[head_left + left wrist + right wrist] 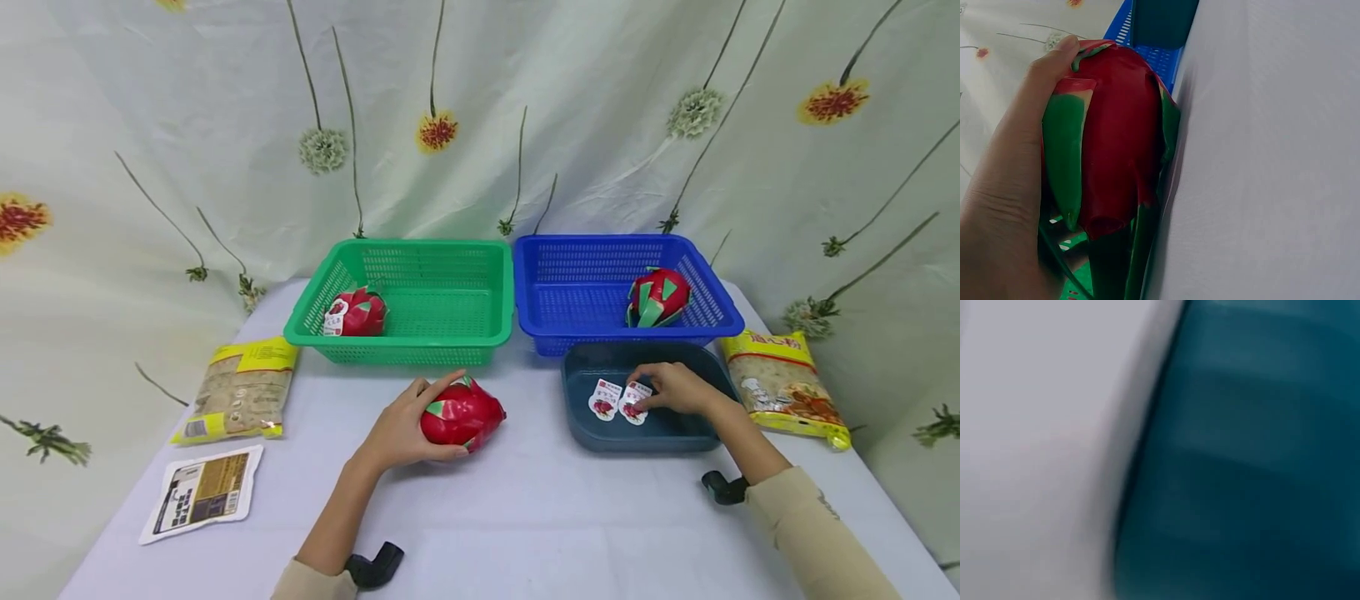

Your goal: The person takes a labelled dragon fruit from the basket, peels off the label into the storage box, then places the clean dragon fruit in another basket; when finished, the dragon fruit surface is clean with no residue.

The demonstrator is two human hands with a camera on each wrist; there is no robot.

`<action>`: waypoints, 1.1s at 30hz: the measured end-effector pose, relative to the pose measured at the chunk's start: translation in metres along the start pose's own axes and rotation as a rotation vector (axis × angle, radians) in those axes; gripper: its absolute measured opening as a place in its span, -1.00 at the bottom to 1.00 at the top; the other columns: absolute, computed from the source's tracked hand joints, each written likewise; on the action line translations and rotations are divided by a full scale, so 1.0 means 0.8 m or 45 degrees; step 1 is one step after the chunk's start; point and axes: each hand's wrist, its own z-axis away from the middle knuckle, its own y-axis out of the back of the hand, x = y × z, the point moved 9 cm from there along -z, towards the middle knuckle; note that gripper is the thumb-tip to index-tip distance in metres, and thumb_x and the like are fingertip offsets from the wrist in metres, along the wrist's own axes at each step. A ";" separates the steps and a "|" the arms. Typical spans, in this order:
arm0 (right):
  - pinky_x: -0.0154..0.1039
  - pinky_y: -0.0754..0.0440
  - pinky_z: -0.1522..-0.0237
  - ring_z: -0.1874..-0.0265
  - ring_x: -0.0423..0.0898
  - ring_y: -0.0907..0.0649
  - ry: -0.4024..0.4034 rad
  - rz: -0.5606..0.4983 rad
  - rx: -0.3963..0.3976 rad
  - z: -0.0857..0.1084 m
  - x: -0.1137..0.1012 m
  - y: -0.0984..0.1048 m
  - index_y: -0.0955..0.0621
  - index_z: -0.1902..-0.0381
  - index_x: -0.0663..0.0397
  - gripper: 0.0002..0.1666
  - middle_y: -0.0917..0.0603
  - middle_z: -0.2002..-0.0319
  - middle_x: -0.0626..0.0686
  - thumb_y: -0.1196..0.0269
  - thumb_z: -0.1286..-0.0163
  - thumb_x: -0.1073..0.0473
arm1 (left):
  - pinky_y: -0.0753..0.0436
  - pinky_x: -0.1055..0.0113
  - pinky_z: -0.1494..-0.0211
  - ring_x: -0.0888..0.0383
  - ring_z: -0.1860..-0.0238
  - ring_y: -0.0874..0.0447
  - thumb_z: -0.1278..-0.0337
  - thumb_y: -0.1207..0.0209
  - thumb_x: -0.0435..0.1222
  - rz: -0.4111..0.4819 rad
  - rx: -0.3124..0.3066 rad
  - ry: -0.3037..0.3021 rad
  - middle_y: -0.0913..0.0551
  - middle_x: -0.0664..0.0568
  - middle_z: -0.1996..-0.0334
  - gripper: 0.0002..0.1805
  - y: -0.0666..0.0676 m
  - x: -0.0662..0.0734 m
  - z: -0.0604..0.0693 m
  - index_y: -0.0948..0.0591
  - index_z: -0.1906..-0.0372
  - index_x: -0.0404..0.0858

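My left hand [408, 425] grips a red dragon fruit [467, 414] with green scales on the table's middle. In the left wrist view the thumb lies along the fruit's side, and other fingers are partly hidden behind it. My right hand [675, 387] reaches into a dark teal tray [600, 442], thumb and fingertips pinching the edge of a dragon fruit sticker [634, 410]. A second such sticker [603, 400] lies just left of it in the tray. The right wrist view shows only the tray's blurred side [1241, 456] and white cloth, without the hand.
Behind stand a green basket [450, 341] holding a stickered dragon fruit [363, 313] and a blue basket [570, 329] holding another dragon fruit [660, 296]. Yellow bags [243, 387] [783, 383] flank them; a white packet [202, 493] lies at left.
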 end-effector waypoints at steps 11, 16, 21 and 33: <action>-0.38 -0.15 0.70 0.75 -0.21 -0.21 0.000 0.094 0.157 0.017 -0.020 0.016 -0.68 0.11 0.07 -0.60 -0.17 0.76 -0.14 -0.40 -0.07 0.07 | -0.64 0.21 0.23 0.16 0.06 -0.44 0.56 -0.41 0.27 0.001 0.003 0.019 -0.39 0.20 0.18 0.08 0.006 -0.001 -0.001 -0.13 -0.31 0.47; -0.40 -0.11 0.70 0.76 -0.24 -0.16 -0.012 0.141 0.087 0.017 -0.013 0.004 -0.64 0.02 0.13 -0.45 -0.13 0.77 -0.15 -0.39 -0.06 -0.03 | -0.64 0.21 0.23 0.15 0.06 -0.44 0.55 -0.41 0.26 0.003 -0.005 0.022 -0.39 0.19 0.18 0.08 0.002 -0.001 -0.001 -0.12 -0.31 0.48; -0.40 -0.13 0.69 0.76 -0.24 -0.18 -0.013 0.132 0.029 0.018 -0.007 -0.007 -0.56 -0.09 0.21 -0.32 -0.20 0.79 -0.15 -0.37 -0.07 -0.06 | -0.64 0.21 0.23 0.15 0.06 -0.44 0.56 -0.41 0.27 0.005 -0.006 0.031 -0.39 0.20 0.18 0.08 -0.001 -0.002 0.000 -0.12 -0.30 0.49; -0.39 -0.32 0.68 0.75 -0.24 -0.26 -0.023 0.148 -0.039 0.021 -0.007 -0.012 -0.45 -0.20 0.22 -0.17 -0.40 0.73 -0.07 -0.33 -0.08 -0.18 | -0.64 0.20 0.23 0.14 0.01 -0.42 0.56 -0.42 0.25 0.037 -0.050 0.080 -0.40 0.17 0.12 0.10 -0.001 -0.001 0.000 -0.10 -0.31 0.50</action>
